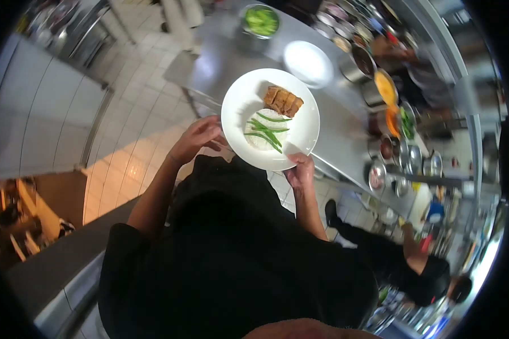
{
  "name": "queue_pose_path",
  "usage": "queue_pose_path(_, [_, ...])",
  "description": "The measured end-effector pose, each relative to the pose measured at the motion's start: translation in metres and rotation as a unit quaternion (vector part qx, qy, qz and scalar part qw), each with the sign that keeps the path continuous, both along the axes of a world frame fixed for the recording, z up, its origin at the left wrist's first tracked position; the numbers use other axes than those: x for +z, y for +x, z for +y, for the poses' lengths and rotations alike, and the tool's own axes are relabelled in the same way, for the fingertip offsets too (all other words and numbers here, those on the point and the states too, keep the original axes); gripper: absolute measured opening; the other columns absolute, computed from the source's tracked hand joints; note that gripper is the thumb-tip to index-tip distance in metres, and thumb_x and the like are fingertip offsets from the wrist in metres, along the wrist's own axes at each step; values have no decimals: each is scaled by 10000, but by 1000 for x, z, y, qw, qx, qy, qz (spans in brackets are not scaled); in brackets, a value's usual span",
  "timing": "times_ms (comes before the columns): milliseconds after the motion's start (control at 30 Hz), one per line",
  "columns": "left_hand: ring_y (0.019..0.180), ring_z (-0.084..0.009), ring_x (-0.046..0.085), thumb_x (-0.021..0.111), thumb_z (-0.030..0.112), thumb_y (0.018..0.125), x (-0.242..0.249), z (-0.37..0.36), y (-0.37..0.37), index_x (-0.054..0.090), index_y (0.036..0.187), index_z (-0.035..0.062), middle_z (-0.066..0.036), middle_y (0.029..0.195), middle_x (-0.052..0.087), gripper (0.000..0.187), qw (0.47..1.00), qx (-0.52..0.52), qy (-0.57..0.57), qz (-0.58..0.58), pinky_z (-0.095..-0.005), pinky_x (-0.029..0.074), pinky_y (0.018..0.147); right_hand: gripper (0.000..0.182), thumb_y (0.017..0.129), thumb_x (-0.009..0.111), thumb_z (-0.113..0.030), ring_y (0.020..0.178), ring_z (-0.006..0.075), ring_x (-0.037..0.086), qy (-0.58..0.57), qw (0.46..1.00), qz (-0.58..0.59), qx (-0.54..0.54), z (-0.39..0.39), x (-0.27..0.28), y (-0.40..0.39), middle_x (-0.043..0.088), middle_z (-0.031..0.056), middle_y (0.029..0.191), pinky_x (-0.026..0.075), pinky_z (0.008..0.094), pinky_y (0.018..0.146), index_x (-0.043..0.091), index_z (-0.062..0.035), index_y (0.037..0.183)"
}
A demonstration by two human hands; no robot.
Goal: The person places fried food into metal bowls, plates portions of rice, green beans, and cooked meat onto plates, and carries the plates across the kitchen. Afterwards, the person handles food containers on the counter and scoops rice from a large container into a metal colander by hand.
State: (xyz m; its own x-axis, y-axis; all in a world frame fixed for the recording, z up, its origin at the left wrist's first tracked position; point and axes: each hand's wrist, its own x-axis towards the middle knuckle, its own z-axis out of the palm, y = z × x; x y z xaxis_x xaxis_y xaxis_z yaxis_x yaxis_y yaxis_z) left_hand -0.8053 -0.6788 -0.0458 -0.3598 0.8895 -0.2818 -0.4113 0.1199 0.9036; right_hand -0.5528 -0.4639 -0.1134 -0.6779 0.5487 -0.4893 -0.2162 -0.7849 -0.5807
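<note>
A round white plate point(237, 116) is held up in front of me, above the near edge of the steel table. On it lie sliced brown meat point(283, 101), a round mound of white rice point(261, 142) and several green beans point(270, 133) across the rice. My right hand point(301, 171) grips the lower right rim, thumb on top and fingers underneath. Beside the left rim is my left hand point(202, 137), its fingers apart and curved; it holds nothing, and whether a fingertip touches the rim is hard to tell.
Another white plate point(308, 64) and a bowl of green vegetables point(261, 21) stand on the steel table point(215, 68). Pans and bowls of food line the right side. A person in black point(418, 271) is at the lower right. A blurred person works at the upper right.
</note>
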Motion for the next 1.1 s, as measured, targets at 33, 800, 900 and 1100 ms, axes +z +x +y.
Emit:
queue_pose_path(33, [957, -199, 633, 587, 274, 916, 1, -6, -10, 434, 1353, 20, -96, 1159, 597, 527, 1000, 23, 7, -21, -324, 552, 742, 501, 709, 547, 59, 986, 311, 623, 8, 999, 20, 35, -3, 19, -27, 603, 171, 1087, 536, 426, 847, 489, 69, 1207])
queue_pose_path(800, [794, -168, 655, 563, 28, 805, 18, -185, -357, 565, 1154, -2, -68, 978, 656, 351, 863, 498, -73, -43, -313, 563, 696, 564, 705, 518, 32, 1126, 320, 565, -15, 884, 125, 451, -117, 5, -600, 561, 164, 1223, 474, 401, 962, 454, 52, 1265])
queue_pose_path(900, [781, -164, 652, 569, 87, 860, 21, -193, -409, 555, 1174, 4, -57, 957, 653, 324, 862, 503, -58, -27, -304, 556, 684, 626, 678, 509, 21, 1153, 325, 550, -52, 886, 140, 439, -132, 25, -657, 561, 177, 1231, 451, 425, 992, 435, 64, 1298])
queue_pose_path(1100, [871, -177, 639, 576, 260, 940, 44, -248, -581, 458, 1335, 4, -104, 1095, 627, 486, 886, 460, 15, -56, -308, 526, 764, 691, 645, 556, -36, 1179, 357, 541, -45, 884, 159, 438, -141, 38, -836, 556, 193, 1283, 394, 443, 1059, 438, 82, 1316])
